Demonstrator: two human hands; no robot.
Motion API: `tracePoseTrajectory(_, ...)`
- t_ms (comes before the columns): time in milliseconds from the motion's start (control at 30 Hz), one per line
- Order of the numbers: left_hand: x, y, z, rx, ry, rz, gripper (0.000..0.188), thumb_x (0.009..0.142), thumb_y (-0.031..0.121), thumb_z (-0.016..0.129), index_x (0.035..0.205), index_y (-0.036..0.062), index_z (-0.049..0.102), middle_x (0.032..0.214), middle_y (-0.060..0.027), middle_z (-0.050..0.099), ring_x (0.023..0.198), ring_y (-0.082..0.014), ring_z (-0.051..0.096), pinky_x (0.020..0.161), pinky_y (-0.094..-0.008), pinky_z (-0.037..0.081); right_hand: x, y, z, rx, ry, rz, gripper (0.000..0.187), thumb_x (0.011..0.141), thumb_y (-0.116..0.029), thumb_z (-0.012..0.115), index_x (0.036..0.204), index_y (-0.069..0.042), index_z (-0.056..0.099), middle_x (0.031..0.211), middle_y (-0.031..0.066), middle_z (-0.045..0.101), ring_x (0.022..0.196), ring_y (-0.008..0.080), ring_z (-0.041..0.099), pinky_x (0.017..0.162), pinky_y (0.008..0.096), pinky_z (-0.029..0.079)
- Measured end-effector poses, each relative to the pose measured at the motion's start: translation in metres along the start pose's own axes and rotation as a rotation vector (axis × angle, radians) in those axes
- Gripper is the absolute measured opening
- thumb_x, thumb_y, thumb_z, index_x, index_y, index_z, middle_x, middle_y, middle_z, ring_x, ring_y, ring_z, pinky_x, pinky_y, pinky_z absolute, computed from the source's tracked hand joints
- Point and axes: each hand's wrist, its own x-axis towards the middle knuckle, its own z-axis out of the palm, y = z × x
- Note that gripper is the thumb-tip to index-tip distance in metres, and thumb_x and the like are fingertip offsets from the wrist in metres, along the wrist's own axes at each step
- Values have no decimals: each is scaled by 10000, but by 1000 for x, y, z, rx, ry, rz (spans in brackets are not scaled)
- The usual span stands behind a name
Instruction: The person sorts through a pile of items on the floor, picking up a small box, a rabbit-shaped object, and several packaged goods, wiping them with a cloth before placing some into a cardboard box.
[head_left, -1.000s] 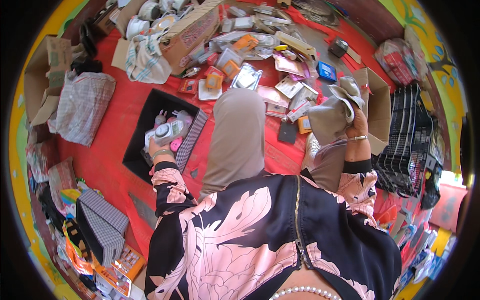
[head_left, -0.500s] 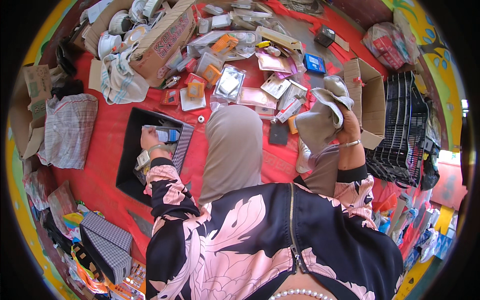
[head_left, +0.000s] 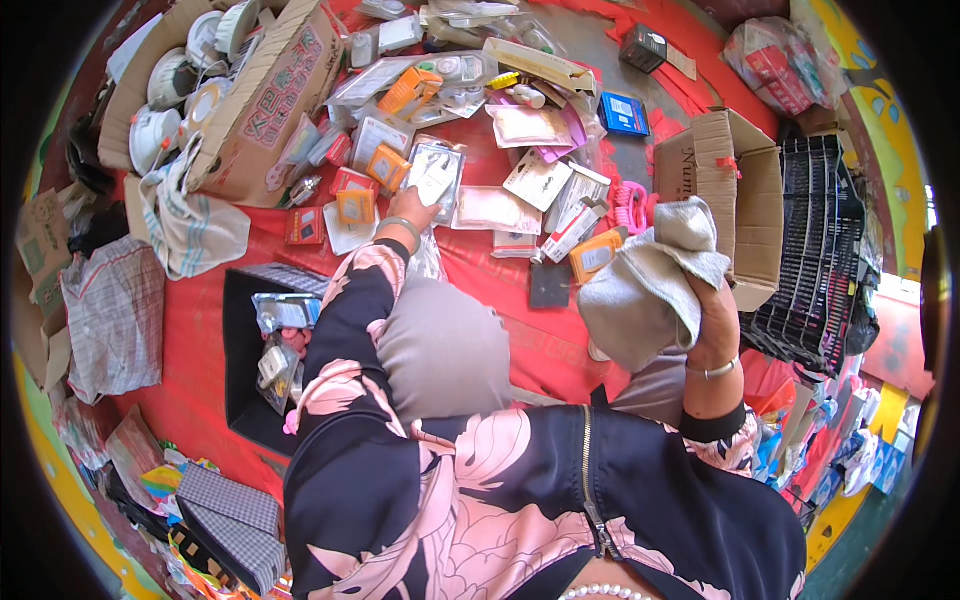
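My right hand [head_left: 714, 318] holds a folded grey cloth [head_left: 650, 290] over my right knee, its fingers wrapped around the cloth's edge. On the left, my arm stretches forward to the pile, and my left hand [head_left: 412, 210] is closed on the near edge of a flat clear plastic package [head_left: 437, 170] with white contents. Orange boxes [head_left: 387, 166] and red boxes lie just left of that hand. A pink flat packet [head_left: 497, 209] is to its right. Beside my left knee stands a dark open box [head_left: 245, 350] holding a blue-and-clear package [head_left: 285, 312] and small items.
A large carton [head_left: 265, 110] of round white lamps stands far left, a striped towel [head_left: 190, 220] over its corner. At right are an open carton [head_left: 755, 205] and a black plastic crate [head_left: 815, 250]. A red sheet [head_left: 195, 400] covers the floor.
My left hand has left the dark box and reached forward to the clear package in the pile. The blue-and-clear package stays in the box. My right hand still holds the cloth, now slightly lower.
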Motion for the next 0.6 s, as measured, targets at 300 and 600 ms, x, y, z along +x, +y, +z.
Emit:
tracePoseTrajectory(300,42,6,26,263,-35,50,579,688,242,705,1145,-5,448,1160,-190,524,1121,-335,484,939,-388,409,5,-7,9,44,31,67,397,809,-44,613,1179,33,493,1085,134,589,955,225,605,827,334,506)
tracePoseTrajectory(600,11,30,-19,-429,93,392,706,672,183,710,1267,-6,380,1137,-200,532,1062,-304,519,912,-368,415,-4,-8,-1,30,-33,5,379,825,-93,618,1169,21,509,1085,107,595,958,196,597,830,310,490)
